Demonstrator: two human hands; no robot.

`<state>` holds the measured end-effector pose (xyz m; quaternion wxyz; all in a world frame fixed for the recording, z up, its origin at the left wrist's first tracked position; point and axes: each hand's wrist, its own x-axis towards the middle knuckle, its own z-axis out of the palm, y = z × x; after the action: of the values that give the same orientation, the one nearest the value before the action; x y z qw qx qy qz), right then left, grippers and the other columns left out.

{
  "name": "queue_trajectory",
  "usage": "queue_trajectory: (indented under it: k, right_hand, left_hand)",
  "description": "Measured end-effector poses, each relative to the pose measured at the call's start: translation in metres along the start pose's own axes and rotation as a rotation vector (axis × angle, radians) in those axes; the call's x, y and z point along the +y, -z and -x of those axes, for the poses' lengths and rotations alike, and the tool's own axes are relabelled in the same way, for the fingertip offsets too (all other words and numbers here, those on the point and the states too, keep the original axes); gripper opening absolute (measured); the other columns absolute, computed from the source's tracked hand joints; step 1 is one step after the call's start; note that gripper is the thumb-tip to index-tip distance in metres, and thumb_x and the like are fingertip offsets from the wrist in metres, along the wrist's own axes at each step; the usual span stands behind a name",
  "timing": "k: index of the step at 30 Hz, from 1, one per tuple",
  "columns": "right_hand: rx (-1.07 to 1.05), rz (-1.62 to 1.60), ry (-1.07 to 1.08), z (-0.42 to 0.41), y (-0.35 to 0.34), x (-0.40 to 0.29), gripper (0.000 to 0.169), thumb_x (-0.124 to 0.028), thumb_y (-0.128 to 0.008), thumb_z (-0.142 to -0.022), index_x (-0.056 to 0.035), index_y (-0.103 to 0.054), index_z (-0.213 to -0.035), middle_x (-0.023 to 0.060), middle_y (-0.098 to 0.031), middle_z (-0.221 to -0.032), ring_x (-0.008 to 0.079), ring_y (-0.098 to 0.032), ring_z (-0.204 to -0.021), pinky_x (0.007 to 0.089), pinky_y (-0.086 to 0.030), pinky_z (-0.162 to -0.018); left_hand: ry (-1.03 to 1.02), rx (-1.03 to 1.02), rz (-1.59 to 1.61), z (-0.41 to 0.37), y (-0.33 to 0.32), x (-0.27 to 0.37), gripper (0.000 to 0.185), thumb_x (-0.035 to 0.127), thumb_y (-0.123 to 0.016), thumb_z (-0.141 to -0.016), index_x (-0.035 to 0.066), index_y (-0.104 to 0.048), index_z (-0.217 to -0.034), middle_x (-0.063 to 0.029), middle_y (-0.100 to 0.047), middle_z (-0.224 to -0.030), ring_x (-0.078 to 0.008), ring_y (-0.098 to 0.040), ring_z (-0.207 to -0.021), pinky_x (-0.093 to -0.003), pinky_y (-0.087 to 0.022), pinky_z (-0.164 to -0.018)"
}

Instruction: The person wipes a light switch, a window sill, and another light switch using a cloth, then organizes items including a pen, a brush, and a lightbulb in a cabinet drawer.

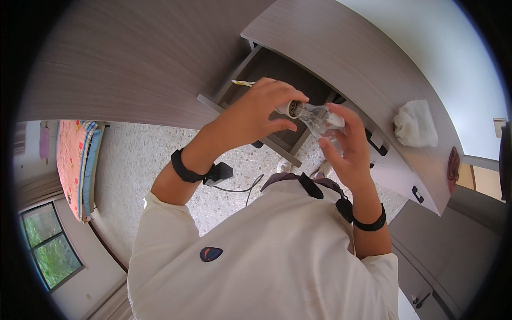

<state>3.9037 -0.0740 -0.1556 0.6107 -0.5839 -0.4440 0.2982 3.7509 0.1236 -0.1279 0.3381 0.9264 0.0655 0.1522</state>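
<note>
My left hand (260, 106) curls around a short white cylinder (285, 109) with a dark, ridged mouth, like a lamp socket. Its thumb and forefinger reach past the rim on either side. Between the fingertips of my right hand (349, 142) is a clear bulb-shaped glass piece (319, 120) with pale parts inside. The glass's narrow end meets the cylinder's mouth; whether the two are joined I cannot tell. A thin white and yellow strip (242, 83) sticks out beyond my left hand. Both hands are above a pulled-out wooden drawer (280, 64).
A crumpled white cloth (416, 124) and a dark reddish item (453, 166) lie on the wood-grain desktop (340, 44). A tall wood panel (132, 60) stands at the left. On the speckled floor (140, 160), a black cable (240, 191) hangs near my left forearm.
</note>
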Motion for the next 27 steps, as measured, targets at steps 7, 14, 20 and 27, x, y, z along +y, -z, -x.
queue_trajectory:
  k: [7,14,20,27]
  right_hand:
    - [0.028,-0.203,0.052,0.016,0.017,-0.022,0.061,-0.004,-0.068,-0.088,-0.0035,-0.042,-0.143,0.0166,-0.045,-0.145,0.0248,-0.050,-0.127,0.0365,-0.049,-0.095]
    - [0.071,-0.142,0.127,0.028,0.026,-0.038,0.065,-0.017,-0.072,-0.086,-0.0041,-0.042,-0.142,0.0197,-0.045,-0.145,0.0287,-0.047,-0.131,0.0387,-0.047,-0.095]
    - [0.107,-0.075,0.205,0.031,0.029,-0.047,0.068,-0.023,-0.074,-0.084,-0.0026,-0.041,-0.141,0.0237,-0.045,-0.143,0.0286,-0.046,-0.131,0.0377,-0.042,-0.101]
    - [0.061,0.134,0.301,0.031,0.039,-0.060,0.068,-0.025,-0.075,-0.082,-0.0029,-0.045,-0.139,0.0251,-0.047,-0.140,0.0286,-0.048,-0.127,0.0368,-0.042,-0.101]
  left_hand:
    - [-0.006,0.174,0.038,0.003,0.005,0.043,0.057,0.005,-0.081,-0.075,0.012,-0.062,-0.128,-0.0044,-0.065,-0.121,-0.0289,-0.055,-0.114,-0.0404,-0.049,-0.092]
    - [-0.170,0.207,-0.046,0.008,0.015,0.067,0.058,0.005,-0.082,-0.072,0.009,-0.062,-0.126,-0.0050,-0.068,-0.116,-0.0296,-0.060,-0.104,-0.0397,-0.050,-0.088]
    - [-0.184,0.189,-0.078,0.009,0.018,0.081,0.059,0.005,-0.083,-0.069,0.009,-0.063,-0.125,-0.0045,-0.069,-0.120,-0.0285,-0.060,-0.103,-0.0407,-0.048,-0.090]
    - [-0.187,0.214,-0.110,0.011,0.019,0.088,0.060,0.004,-0.084,-0.067,0.008,-0.064,-0.123,-0.0044,-0.070,-0.118,-0.0261,-0.062,-0.099,-0.0401,-0.047,-0.090]
